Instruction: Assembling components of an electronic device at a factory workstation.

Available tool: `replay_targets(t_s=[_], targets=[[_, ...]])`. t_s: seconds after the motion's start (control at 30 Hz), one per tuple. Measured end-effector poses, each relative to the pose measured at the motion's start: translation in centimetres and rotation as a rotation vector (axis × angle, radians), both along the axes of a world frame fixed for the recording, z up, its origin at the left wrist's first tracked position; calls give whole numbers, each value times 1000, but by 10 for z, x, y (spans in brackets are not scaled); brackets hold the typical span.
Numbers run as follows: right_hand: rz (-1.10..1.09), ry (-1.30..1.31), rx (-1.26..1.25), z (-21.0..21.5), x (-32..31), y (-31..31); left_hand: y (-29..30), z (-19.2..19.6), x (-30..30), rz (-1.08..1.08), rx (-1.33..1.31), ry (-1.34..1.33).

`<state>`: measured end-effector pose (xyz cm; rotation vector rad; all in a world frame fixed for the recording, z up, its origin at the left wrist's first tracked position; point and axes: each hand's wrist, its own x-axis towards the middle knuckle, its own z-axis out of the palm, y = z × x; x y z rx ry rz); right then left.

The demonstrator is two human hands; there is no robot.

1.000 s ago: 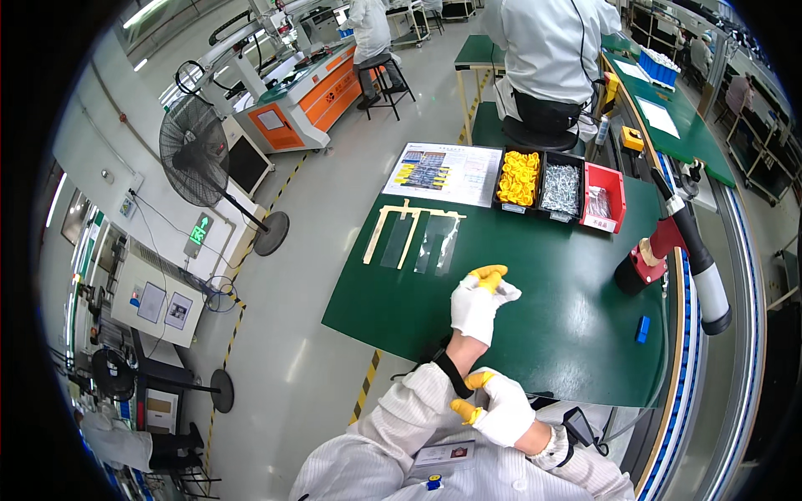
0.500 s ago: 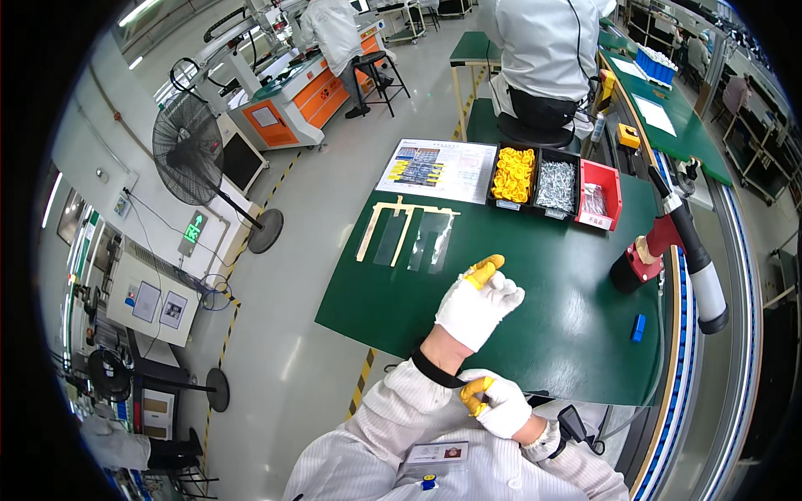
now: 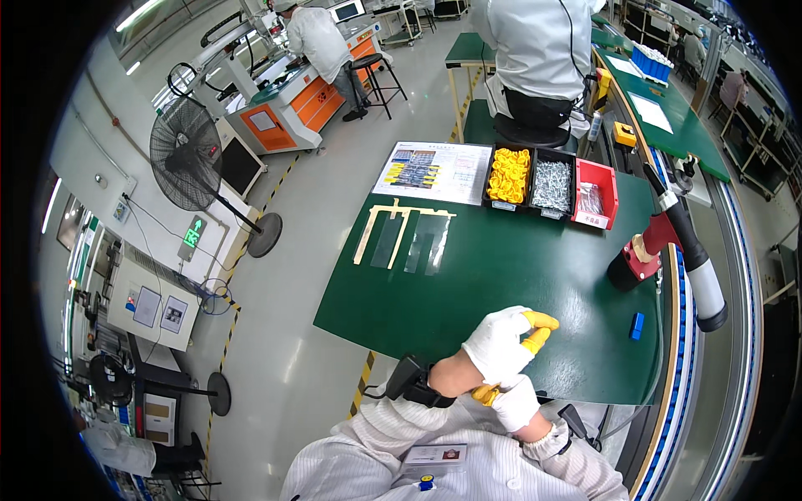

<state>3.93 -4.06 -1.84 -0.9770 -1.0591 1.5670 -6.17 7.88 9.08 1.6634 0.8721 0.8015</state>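
Head view: my left hand (image 3: 499, 342), in a white knitted glove with yellow-coated fingertips (image 3: 543, 321), reaches rightward over the table edge, loosely bent; two yellow tips come close together with nothing visible between them, and I cannot tell whether they touch. My right hand (image 3: 514, 402), gloved the same way, is curled in just below it, yellow tips against the underside of my left wrist; the left hand partly hides it, so I cannot tell whether those fingers pinch anything. The black wristband with a boxy dark housing (image 3: 408, 380) sits around my left wrist, below the bare strip of skin, to the left of both hands and near my right fingertips. A second black wrist-worn device (image 3: 576, 422) is at my right cuff. My white striped fabric sleeve (image 3: 368, 426) lies in soft creases behind the band. The smooth green tabletop (image 3: 401, 309) has a dull sheen. Farther forward and to the left on it lie a thin tan angular frame (image 3: 363, 238) and clear, glossy flat strips (image 3: 413, 250). Beyond my hands stand a black bin of curvy yellow pieces (image 3: 509, 175), a black bin of shiny metal parts (image 3: 552, 185) and an open-topped red plastic bin (image 3: 595, 220), all well apart from my fingers. A small blue block (image 3: 637, 326) lies to my right.
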Motion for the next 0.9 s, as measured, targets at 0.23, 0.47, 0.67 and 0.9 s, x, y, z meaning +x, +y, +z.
replay_targets(t_s=[0.23, 0.47, 0.67, 0.9], targets=[[-174, -580, 205, -5, 21, 40, -5, -49, -9, 204, 468, 212], [-133, -1032, 237, 43, 42, 99, -50, -14, 22, -54, 759, 129], [-191, -1187, 253, 39, 34, 111, -69, -1, 33, -126, 651, 220], [-163, -1135, 297, 35, 41, 107, -55, -20, 23, 25, 664, 301]])
